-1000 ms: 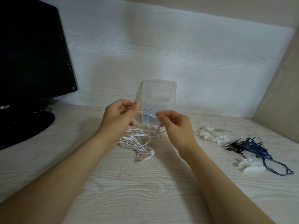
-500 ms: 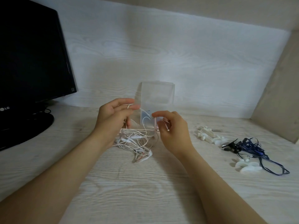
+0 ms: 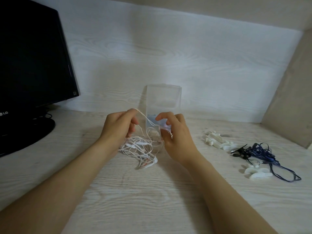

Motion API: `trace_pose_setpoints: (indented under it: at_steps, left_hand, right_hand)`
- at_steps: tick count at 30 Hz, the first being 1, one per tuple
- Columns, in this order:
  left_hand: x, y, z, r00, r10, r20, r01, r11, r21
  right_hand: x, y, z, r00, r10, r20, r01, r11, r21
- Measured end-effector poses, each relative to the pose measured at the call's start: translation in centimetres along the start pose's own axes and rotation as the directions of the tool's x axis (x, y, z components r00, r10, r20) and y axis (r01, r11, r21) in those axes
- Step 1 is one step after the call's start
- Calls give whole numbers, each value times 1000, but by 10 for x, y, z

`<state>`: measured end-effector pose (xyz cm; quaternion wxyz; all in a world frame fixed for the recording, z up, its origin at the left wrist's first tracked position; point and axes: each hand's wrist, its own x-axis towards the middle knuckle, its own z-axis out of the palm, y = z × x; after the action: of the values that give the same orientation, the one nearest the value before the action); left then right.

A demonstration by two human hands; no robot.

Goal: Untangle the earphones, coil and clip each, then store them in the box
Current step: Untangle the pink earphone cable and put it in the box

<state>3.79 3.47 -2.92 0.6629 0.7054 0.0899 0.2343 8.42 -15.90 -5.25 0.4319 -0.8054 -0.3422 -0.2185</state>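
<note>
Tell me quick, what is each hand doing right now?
Left hand: pinches a strand of the white earphones, raised above the tangle.
Right hand: fingers curled, pinching another part of the same white earphones.

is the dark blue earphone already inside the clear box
No, the dark blue earphone lies tangled on the desk, off to the right of the clear box.

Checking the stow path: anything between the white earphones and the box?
Nothing visible. The white earphones lie just before the box; left hand and right hand pinch strands. Clips and blue earphones lie aside.
</note>
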Motion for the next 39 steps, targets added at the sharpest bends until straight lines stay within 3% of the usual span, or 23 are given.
trace_pose_setpoints:
  at_steps: [6, 10, 13, 18, 20, 23, 25, 30, 32, 35, 37, 39]
  left_hand:
    - [10, -6, -2, 992, -124, 38, 128, 986, -110]
    - [12, -5, -3, 995, -101, -11, 94, 954, -284]
    - [11, -6, -4, 992, -116, 51, 127, 892, -435]
    - [13, -5, -1, 990, -140, 20, 131, 855, -502]
    - [14, -5, -5, 991, -129, -47, 96, 899, -427]
    - [12, -5, -10, 985, 9, -174, -36, 987, -156]
    - [9, -5, -12, 960, 168, -225, -170, 985, 12]
    - [2, -3, -12, 912, 373, -174, -332, 916, 225]
    - [3, -6, -11, 848, 489, -206, -386, 835, 392]
    - [1, -4, -11, 723, 610, -323, -362, 734, 575]
    - [1, 1, -16, 606, 727, -323, -437, 643, 629]
    - [0, 6, -19, 563, 777, -283, -552, 608, 570]
  right_hand:
    - [-4, -5, -6, 995, -22, 97, 24, 1000, -15]
    - [-3, -3, -5, 997, -76, 19, 78, 992, -104]
    - [0, 4, -3, 997, -68, -25, 63, 985, -161]
    - [0, 10, 2, 998, -48, -46, 37, 979, -199]
    - [2, 11, 3, 997, -43, -57, 31, 980, -196]
    - [3, 13, 0, 994, -25, -110, 10, 991, -136]
    - [4, 15, 0, 992, -15, -124, 3, 995, -99]
    - [3, 14, 0, 988, 11, -153, -25, 996, -90]
    - [4, 10, -3, 981, 16, -196, -17, 1000, -6]
    - [5, -1, -7, 972, 139, -188, -82, 955, 284]
    - [6, -6, -9, 962, 248, -116, -170, 874, 455]
    - [7, -8, -11, 944, 318, -81, -234, 825, 515]
